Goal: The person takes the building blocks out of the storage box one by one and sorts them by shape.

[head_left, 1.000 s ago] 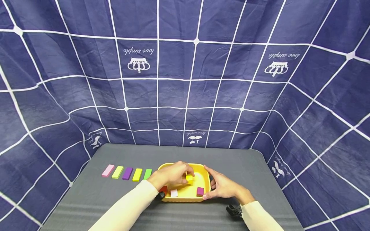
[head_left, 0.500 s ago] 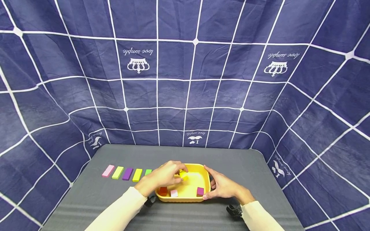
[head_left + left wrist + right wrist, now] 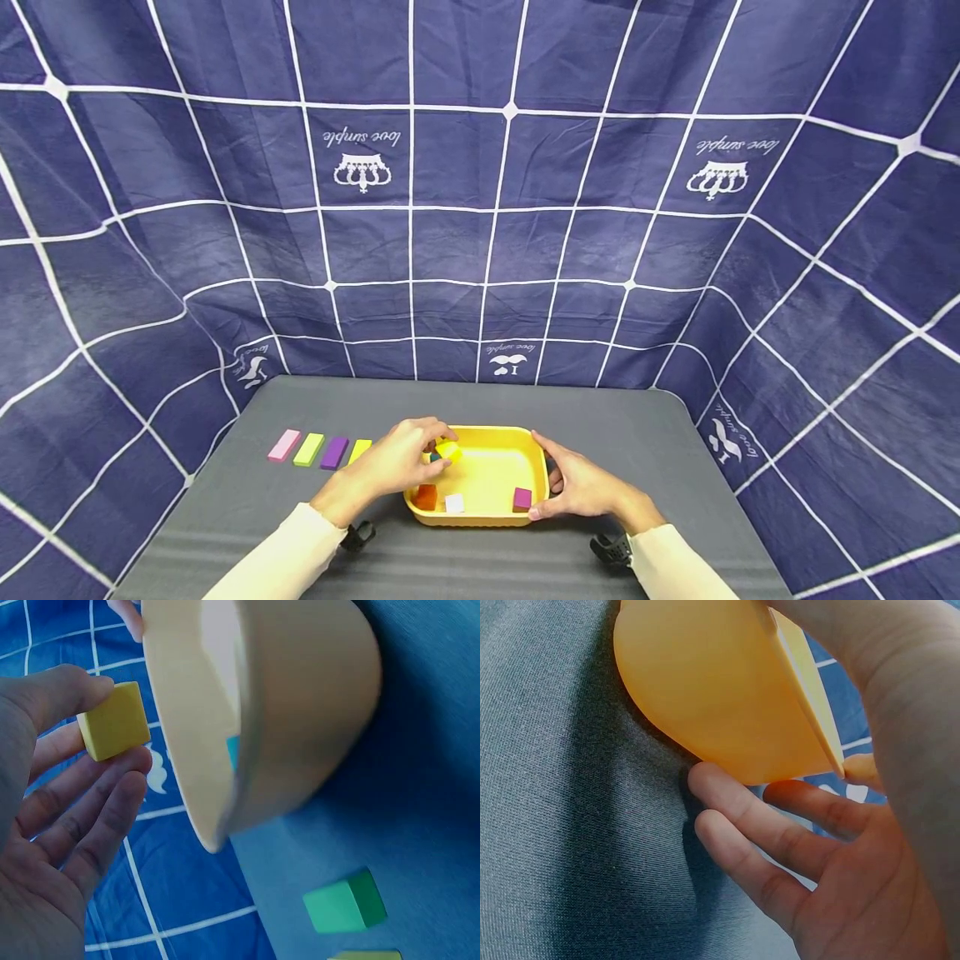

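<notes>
A yellow cube [image 3: 448, 451] is pinched between the thumb and fingers of my left hand [image 3: 397, 460], over the left end of a yellow plastic tray [image 3: 480, 520]. The left wrist view has the cube [image 3: 116, 721] beside the tray's rim [image 3: 236, 750]. My right hand [image 3: 588, 486] holds the tray's right end, thumb at the front corner and index finger at the back one. Other fingers [image 3: 727, 791] lie along its outer wall. Inside sit an orange-red cube [image 3: 426, 497], a whitish one [image 3: 454, 503] and a purple one [image 3: 522, 500]. A teal piece [image 3: 435, 457] is mostly hidden by my left hand.
Left of the tray, flat blocks lie in a row on the grey tabletop [image 3: 600, 417]: pink [image 3: 284, 446], lime [image 3: 308, 450], purple [image 3: 334, 453], yellow [image 3: 360, 451], and green [image 3: 345, 904]. A blue checked cloth [image 3: 450, 250] hangs behind and at the sides.
My left hand has carried the yellow cube leftward, from the tray's middle to its left end. That uncovers the orange-red cube and covers the green block. My right hand stays put.
</notes>
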`<state>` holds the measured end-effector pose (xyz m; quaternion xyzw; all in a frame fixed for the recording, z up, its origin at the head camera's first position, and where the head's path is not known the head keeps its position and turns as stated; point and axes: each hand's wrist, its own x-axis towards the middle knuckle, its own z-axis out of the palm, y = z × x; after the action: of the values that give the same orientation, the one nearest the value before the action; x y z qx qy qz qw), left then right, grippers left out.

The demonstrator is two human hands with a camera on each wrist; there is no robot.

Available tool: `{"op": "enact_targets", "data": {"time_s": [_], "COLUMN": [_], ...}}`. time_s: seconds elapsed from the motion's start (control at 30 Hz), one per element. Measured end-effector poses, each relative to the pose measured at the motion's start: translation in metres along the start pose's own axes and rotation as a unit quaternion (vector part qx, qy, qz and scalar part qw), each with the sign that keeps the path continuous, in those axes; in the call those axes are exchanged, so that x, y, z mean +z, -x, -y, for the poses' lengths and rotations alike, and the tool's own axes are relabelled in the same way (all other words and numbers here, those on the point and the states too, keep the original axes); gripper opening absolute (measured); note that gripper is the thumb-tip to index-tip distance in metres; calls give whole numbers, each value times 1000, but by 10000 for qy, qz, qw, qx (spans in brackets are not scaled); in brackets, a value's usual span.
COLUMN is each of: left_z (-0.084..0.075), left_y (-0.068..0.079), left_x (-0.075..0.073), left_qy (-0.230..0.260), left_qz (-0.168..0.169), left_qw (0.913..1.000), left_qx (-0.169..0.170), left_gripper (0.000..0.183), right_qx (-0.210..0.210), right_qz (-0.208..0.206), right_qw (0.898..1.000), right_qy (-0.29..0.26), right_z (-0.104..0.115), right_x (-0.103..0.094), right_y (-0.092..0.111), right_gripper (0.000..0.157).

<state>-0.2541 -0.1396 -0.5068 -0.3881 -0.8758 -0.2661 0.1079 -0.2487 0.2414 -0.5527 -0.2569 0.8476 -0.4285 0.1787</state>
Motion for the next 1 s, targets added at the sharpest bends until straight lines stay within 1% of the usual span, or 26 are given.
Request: {"op": "enact_targets", "data": {"time_s": [0.17,0.37,0.53,0.73,1.0], "left_z": [7,15,17,21,35], "left_y": [11,23,33,44,62], "left_x": [-4,-9,-13,-20,-27], "left_qy": [28,-80,-134,-266,-437], "left_qz": [-204,-405,-627,-844,-1088], "left_qw": [9998,9988,9971,9948,9913], "left_qx": [-31,-273,-419,-512,-595], "left_gripper": [29,30,29,27,30], "right_qx": [12,1,-21,-9,18], "right_qz": [-13,-14,5,-29,-21], "right_qw": [10000,9999,9999,10000,9999], "right_qy": [15,-106,-147,-38,109], "right_z": [-1,0,-1,-2,-1], "right_x": [2,3,1,1,0], "right_y": [-1,-1,0,-1,-1], "right_gripper": [138,138,138,137,137]}}
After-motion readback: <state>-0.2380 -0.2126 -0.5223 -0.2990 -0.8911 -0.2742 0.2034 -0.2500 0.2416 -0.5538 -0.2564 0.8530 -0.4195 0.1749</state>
